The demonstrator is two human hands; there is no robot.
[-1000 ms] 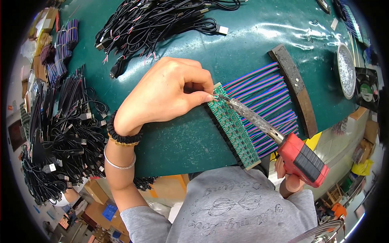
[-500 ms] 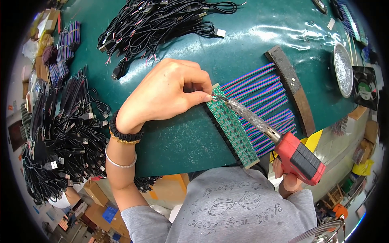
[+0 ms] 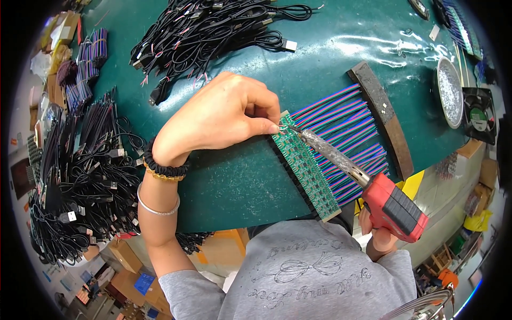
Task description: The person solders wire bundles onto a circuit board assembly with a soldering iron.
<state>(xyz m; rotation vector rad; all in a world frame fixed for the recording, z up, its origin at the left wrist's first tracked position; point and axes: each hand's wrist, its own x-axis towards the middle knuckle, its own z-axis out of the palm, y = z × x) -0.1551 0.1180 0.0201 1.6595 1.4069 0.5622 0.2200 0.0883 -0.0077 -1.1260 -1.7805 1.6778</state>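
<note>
A long green circuit board (image 3: 308,169) lies at a slant on the bench, with flat multicoloured ribbon wires (image 3: 341,124) running from its right side. At the board's top end, my left hand (image 3: 221,114) pinches a thin wire (image 3: 282,127) between thumb and forefinger; most of the wire is hidden by the fingers. My right hand (image 3: 383,240) is closed round the red and black handle of a soldering gun (image 3: 392,205). The gun's tip meets the board right beside the pinched wire. Contact between tip and wire is too small to make out.
A curved dark bar (image 3: 385,109) lies across the ribbon wires' far ends. Black USB cables (image 3: 213,32) are heaped at the back, more cables (image 3: 101,186) at left. On the right stand a metal bowl (image 3: 451,93) and a small fan (image 3: 479,116). The green bench (image 3: 240,197) ends before my body.
My left hand has shifted very slightly at the wrist while still pinching the wire. The soldering gun and board are in nearly the same place.
</note>
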